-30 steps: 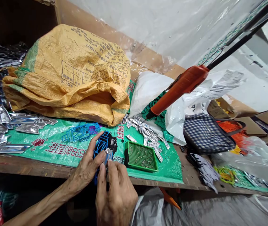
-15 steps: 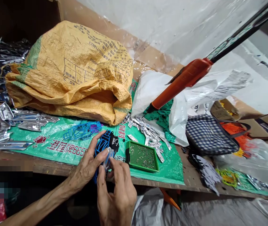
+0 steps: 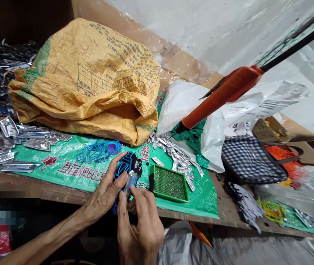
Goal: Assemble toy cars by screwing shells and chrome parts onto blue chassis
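Note:
My left hand [image 3: 106, 191] is closed round a blue and black plastic frame [image 3: 124, 163], held at the front edge of the bench. A small shiny metal plate [image 3: 131, 180] lies against the frame. The fingers of my right hand [image 3: 142, 217] pinch the lower end of this plate, and my left thumb is close to its upper part. The underside of the frame is hidden by my hands. To the right is a green tray [image 3: 186, 189] of tiny metal pieces, probably screws. More blue plastic frames [image 3: 97, 151], one partly purple, lie beyond my left hand.
An orange power screwdriver [image 3: 220, 95] hangs tilted above loose small metal plates [image 3: 179, 156]. A large yellow woven sack [image 3: 91, 73] stands behind. Bigger metal plates [image 3: 39, 138] lie to the left. A checked bag [image 3: 250, 158] and a white sack [image 3: 168, 106] are on the right.
The whole view has shifted slightly, so most things appear a little farther right. My hands keep their hold on the frame and plate, with hardly any change in grip.

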Tool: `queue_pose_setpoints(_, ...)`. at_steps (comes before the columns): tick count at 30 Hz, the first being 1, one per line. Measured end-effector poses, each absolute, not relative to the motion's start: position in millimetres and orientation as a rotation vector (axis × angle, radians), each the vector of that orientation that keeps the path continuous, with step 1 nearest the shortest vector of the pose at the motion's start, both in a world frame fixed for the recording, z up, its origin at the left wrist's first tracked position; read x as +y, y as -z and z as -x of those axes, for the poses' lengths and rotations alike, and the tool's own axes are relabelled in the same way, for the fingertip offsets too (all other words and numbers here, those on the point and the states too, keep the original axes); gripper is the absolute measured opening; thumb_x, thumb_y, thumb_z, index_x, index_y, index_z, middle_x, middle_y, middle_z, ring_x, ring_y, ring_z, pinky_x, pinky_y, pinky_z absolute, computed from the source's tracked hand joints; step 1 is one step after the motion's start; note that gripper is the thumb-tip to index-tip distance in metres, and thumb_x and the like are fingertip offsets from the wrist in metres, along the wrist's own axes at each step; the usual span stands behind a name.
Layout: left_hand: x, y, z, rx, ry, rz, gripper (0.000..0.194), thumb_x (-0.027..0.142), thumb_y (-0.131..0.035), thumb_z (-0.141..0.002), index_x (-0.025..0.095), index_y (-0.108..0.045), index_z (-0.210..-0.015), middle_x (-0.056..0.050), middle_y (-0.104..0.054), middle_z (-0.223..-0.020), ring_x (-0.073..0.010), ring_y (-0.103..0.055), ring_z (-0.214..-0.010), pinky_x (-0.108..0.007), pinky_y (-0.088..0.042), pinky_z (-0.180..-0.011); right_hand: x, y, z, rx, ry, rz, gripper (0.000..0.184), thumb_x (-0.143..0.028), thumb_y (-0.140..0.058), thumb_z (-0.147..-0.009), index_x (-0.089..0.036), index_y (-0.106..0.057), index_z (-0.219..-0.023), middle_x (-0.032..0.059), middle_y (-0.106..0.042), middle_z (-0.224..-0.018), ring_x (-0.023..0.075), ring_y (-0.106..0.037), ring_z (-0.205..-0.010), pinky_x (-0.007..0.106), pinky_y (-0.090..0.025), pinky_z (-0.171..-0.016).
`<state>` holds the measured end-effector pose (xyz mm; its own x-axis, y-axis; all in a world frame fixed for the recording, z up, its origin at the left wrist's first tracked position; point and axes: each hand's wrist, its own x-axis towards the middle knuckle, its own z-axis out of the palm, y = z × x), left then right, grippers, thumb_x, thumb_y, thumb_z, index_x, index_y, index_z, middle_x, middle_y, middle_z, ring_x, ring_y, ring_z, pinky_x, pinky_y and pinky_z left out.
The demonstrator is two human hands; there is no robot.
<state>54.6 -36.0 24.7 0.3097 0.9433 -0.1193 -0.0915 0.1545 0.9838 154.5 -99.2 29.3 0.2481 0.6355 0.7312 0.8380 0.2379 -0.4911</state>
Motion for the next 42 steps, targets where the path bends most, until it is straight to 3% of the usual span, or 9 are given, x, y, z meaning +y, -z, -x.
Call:
queue_pose_setpoints(3,-36.1,-25.5,-54.2,0.962,-0.949,-1.166,0.078,0.067,-0.05,-0.095,0.033,-0.023,-0.16,-0.005,-0.054,-0.146,-0.0316,-0.058,-0.121,-0.041,-0.051,-0.099,-96.6,-30.6,-154.8,-1.475,0.194,1.459,0.016,-0.022,-0.064,-0.095,-0.017,-0.068,-0.11,0.0093,-0.072,-0.091,0.0197,-0.072,-0.085,0.025,-0.058,-0.063)
queue_pose_setpoints(6,-34.8,-24.1,-53.3,0.922,-0.992,-1.159,0.076,0.061,-0.057,-0.094,0.034,-0.026,-0.159,-0.002,-0.044,-0.156,-0.0318,-0.043,-0.14,-0.04,-0.037,-0.116,-95.2,-32.2,-154.0,-1.491,0.161,1.442,0.016,-0.021,-0.064,-0.095,-0.017,-0.068,-0.11,0.0098,-0.07,-0.091,0.0197,-0.071,-0.085,0.025,-0.058,-0.063)
queue_pose_setpoints(9,-33.9,-22.5,-52.4,0.838,-1.005,-1.057,0.078,0.053,-0.066,-0.091,0.037,-0.028,-0.157,0.001,-0.042,-0.158,-0.0315,-0.037,-0.145,-0.039,-0.031,-0.12,-96.3,-34.2,-155.2,-1.542,0.117,1.399,0.019,-0.018,-0.064,-0.094,-0.017,-0.067,-0.113,0.0085,-0.067,-0.09,0.0183,-0.069,-0.083,0.026,-0.059,-0.065)
queue_pose_setpoints(14,-33.3,-23.7,-53.2,0.809,-0.967,-0.854,0.077,0.05,-0.068,-0.088,0.036,-0.034,-0.155,-0.003,-0.054,-0.148,-0.0307,-0.055,-0.129,-0.041,-0.04,-0.113,-98.6,-42.3,-165.2,-1.65,-0.068,1.346,0.032,-0.016,-0.065,-0.092,-0.015,-0.064,-0.125,0.0109,-0.063,-0.102,0.0173,-0.068,-0.09,0.027,-0.061,-0.072)
queue_pose_setpoints(23,-31.0,-24.8,-54.3,0.787,-0.934,-0.757,0.07,0.05,-0.069,-0.088,0.037,-0.041,-0.151,-0.001,-0.064,-0.131,-0.0238,-0.063,-0.111,-0.033,-0.047,-0.098,-95.6,-45.2,-167.7,-1.686,-0.155,1.309,0.036,-0.008,-0.057,-0.094,-0.017,-0.064,-0.129,0.009,-0.061,-0.101,0.0155,-0.067,-0.091,0.026,-0.06,-0.077)
queue_pose_setpoints(33,-31.4,-26.5,-48.3,0.842,-0.89,-1.275,0.083,0.052,-0.069,-0.085,0.028,-0.034,-0.157,-0.006,-0.063,-0.138,-0.0311,-0.061,-0.124,-0.038,-0.049,-0.105,-94.9,-46.2,-204.3,-1.39,-0.124,1.418,0.025,-0.019,-0.065,-0.093,-0.02,-0.069,-0.118,0.0065,-0.073,-0.098,0.0134,-0.071,-0.081,0.023,-0.061,-0.071)
queue_pose_setpoints(37,-30.2,-32.7,-50.7,0.942,-0.921,-1.714,0.093,0.036,-0.07,-0.083,0.027,-0.022,-0.162,-0.007,-0.071,-0.12,-0.0245,-0.071,-0.087,-0.031,-0.056,-0.077,-96.8,-40.7,-212.1,-1.31,-0.242,1.477,0.029,-0.029,-0.064,-0.095,-0.019,-0.068,-0.122,0.0073,-0.074,-0.1,0.0136,-0.072,-0.082,0.023,-0.062,-0.072)
queue_pose_setpoints(39,-26.9,-36.2,-49.7,0.902,-0.962,-1.97,0.096,0.03,-0.068,-0.085,0.025,-0.012,-0.164,-0.008,-0.072,-0.114,-0.0219,-0.07,-0.078,-0.03,-0.055,-0.074,-96.8,-32.6,-211.1,-1.269,-0.319,1.5,0.042,-0.034,-0.067,-0.092,-0.019,-0.063,-0.131,0.0112,-0.073,-0.115,0.0163,-0.074,-0.091,0.027,-0.063,-0.076)
queue_pose_setpoints(42,-19.5,-37.5,-44.1,0.776,-0.884,-2.24,0.098,0.028,-0.065,-0.089,0.025,-0.002,-0.164,-0.009,-0.071,-0.111,-0.0235,-0.07,-0.082,-0.032,-0.054,-0.079,-94.7,-20.6,-208.5,-1.241,-0.476,1.507,0.062,-0.038,-0.074,-0.087,-0.019,-0.054,-0.143,0.0162,-0.066,-0.138,0.0231,-0.071,-0.114,0.034,-0.062,-0.09)
